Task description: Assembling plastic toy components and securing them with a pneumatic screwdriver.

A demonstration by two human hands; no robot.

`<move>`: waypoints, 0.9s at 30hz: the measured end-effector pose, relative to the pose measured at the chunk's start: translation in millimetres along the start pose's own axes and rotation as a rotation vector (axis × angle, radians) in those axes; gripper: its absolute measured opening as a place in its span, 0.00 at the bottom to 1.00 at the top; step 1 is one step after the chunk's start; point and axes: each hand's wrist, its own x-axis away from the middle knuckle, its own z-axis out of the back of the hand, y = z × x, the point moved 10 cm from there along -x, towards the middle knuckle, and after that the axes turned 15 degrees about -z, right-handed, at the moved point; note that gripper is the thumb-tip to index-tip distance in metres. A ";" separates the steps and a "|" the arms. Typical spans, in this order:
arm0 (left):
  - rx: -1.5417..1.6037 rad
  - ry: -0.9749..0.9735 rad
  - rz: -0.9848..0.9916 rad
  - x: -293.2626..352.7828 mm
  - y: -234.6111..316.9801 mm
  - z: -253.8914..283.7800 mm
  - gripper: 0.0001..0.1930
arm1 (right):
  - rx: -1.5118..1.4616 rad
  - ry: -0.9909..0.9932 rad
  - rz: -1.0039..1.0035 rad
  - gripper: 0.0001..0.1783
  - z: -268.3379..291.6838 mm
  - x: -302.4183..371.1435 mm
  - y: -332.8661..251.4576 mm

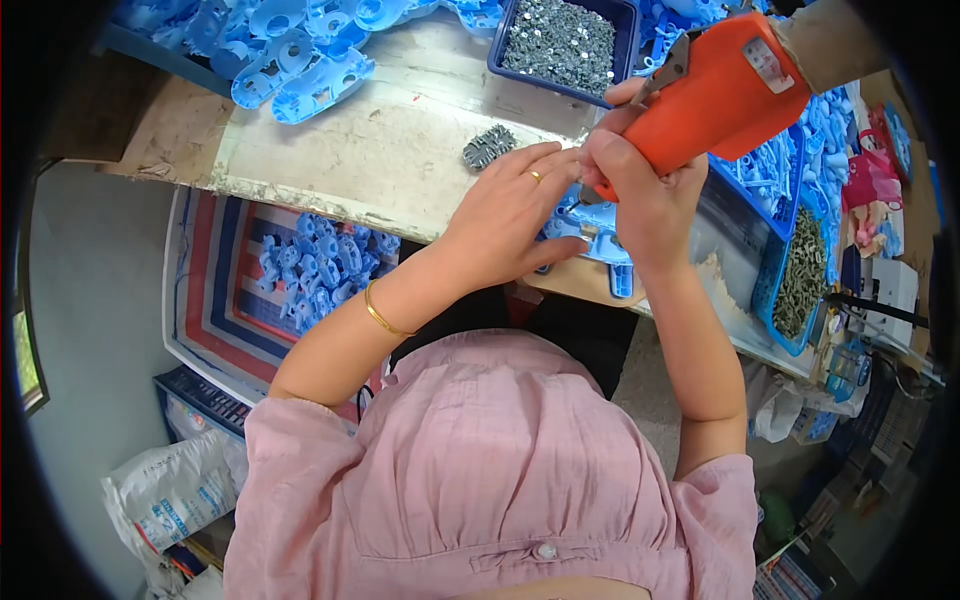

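Observation:
My right hand (645, 180) is wrapped around the front of an orange power screwdriver (715, 95), whose nose points down and to the left. Below its tip lies a light-blue molded plastic part (600, 240) at the near edge of the worktable. My left hand (510, 210) holds this part, fingers stretched across its far side and thumb on the near side. The left fingertips meet the right hand, so what they touch there is hidden. Just beyond the left hand sits a small heap of dark metal pieces (489, 148).
A dark-blue tray (493, 62) of small metal pieces stands at the back. Blue plastic shells (320, 85) pile up at back left. On the right are a blue basket (790, 215) of blue parts and a light-blue basket (768, 300) of metal pieces. More blue parts (320, 265) lie lower left.

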 end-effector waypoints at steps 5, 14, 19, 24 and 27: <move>-0.013 -0.001 0.012 2.7 -1.6 -2.1 0.37 | 0.018 0.025 0.012 0.17 -0.4 3.7 4.6; -0.002 0.004 0.023 2.2 -2.7 -4.0 0.37 | -0.002 0.063 0.018 0.17 3.7 4.7 7.2; -0.018 -0.017 0.025 -1.2 -2.3 -4.0 0.38 | 0.015 -0.003 -0.002 0.17 5.1 2.5 1.7; 0.045 0.035 0.062 -0.4 0.7 14.3 0.39 | 0.453 0.013 0.247 0.12 -5.5 20.7 -78.8; 0.010 0.060 0.071 10.2 3.4 26.0 0.39 | 0.864 0.186 0.502 0.16 21.0 26.0 -150.7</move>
